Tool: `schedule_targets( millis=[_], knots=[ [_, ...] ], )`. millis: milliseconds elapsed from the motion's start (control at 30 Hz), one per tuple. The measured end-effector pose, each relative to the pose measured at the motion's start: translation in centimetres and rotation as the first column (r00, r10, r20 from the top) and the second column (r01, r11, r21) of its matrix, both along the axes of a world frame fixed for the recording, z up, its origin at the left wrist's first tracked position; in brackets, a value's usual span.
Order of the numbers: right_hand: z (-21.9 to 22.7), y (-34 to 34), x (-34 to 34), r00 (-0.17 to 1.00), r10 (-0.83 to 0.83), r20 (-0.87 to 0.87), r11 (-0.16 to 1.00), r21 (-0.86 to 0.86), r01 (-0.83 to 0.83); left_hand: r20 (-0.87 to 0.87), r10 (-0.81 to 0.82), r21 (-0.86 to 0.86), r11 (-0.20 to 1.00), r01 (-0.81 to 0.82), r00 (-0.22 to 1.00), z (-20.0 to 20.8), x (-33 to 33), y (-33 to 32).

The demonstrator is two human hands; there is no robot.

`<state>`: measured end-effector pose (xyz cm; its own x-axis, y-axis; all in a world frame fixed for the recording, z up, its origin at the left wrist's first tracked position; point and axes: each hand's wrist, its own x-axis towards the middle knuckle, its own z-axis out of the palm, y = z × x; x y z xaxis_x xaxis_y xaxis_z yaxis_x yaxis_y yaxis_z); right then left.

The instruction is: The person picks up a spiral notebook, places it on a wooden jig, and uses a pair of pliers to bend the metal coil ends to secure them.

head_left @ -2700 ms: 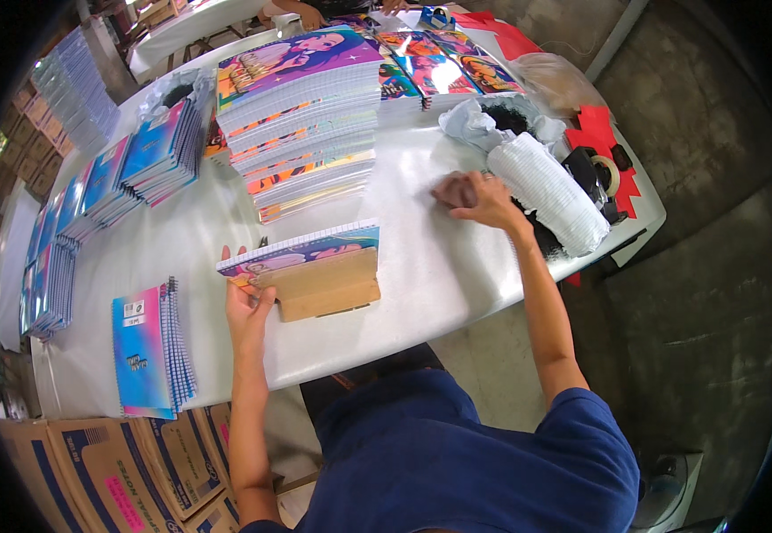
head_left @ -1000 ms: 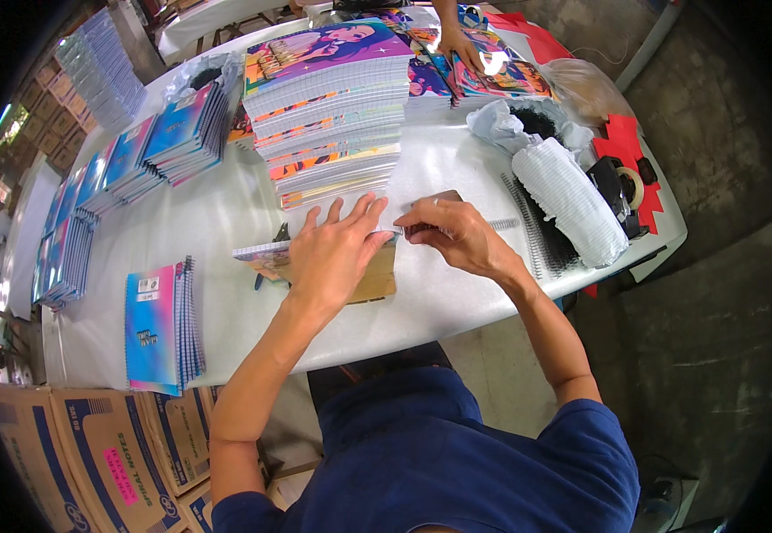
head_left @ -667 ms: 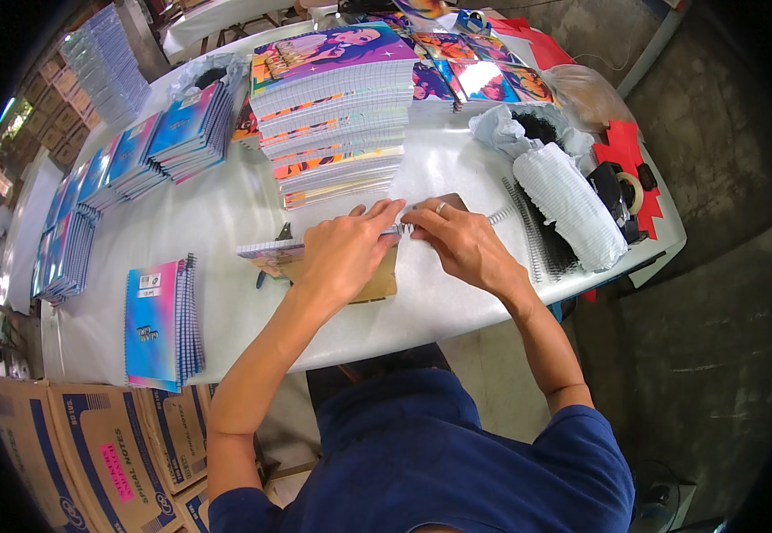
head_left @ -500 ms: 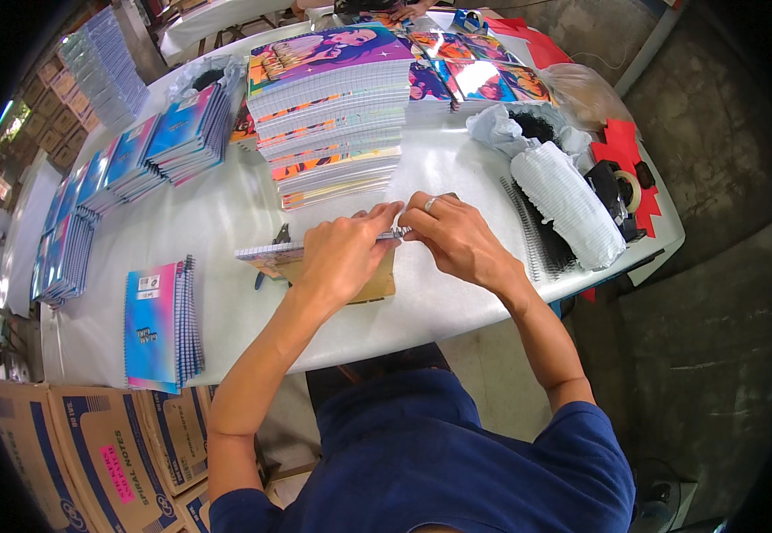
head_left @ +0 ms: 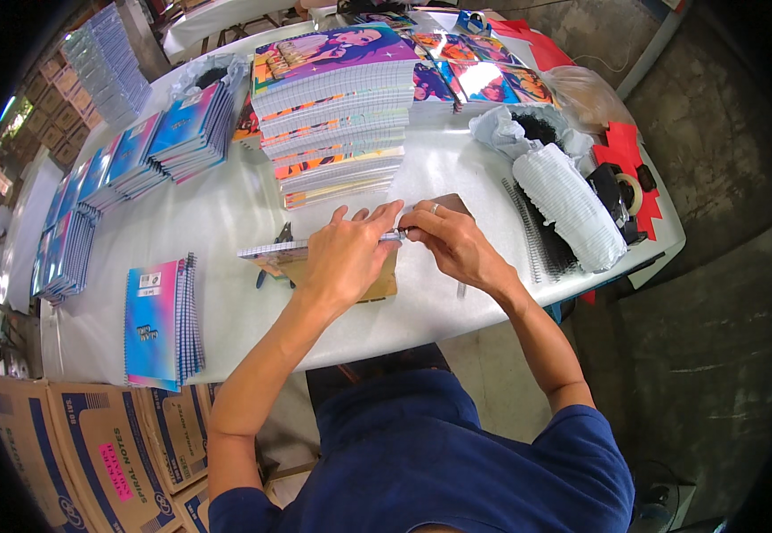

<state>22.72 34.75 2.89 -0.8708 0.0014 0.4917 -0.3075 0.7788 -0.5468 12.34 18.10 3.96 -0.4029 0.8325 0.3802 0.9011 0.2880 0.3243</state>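
My left hand [head_left: 343, 258] grips a notebook [head_left: 266, 252] standing on its edge, its gridded page edges and a colourful cover showing to the left. At the notebook's right end, the fingers of my right hand [head_left: 455, 244] pinch together, close to my left fingertips. What they pinch is too small to make out. A brown board [head_left: 380, 286] shows below my left hand, and another brown flat piece [head_left: 455, 206] lies behind my right hand. Beside the notebook lies a dark-handled hand tool [head_left: 284, 234], partly hidden.
A tall stack of notebooks [head_left: 332, 115] stands straight ahead. Blue-pink spiral notebooks [head_left: 159, 324] lie at left, with more piles [head_left: 132, 151] behind. At right are black spiral coils [head_left: 537, 226], a white wrapped roll [head_left: 568, 209] and a tape dispenser [head_left: 619, 191]. Cartons [head_left: 106, 444] stand lower left.
My right hand has shifted slightly down and left, baring more of the brown piece behind it. My left fingers have spread a little. The notebook stays in my left hand.
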Motion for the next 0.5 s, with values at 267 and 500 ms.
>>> schedule_targets(
  millis=[267,500],
  knots=[
    [0.9,-0.8,0.4,0.997,-0.001,-0.074,0.991,0.134,0.011,0.147,0.051,-0.04,0.998,-0.045,0.988,0.5,0.2,0.2],
    [1.0,-1.1,0.5,0.99,0.005,-0.138,0.969,0.246,0.029,0.115,0.039,-0.05,0.998,-0.033,0.993,0.4,0.5,0.2]
  ],
)
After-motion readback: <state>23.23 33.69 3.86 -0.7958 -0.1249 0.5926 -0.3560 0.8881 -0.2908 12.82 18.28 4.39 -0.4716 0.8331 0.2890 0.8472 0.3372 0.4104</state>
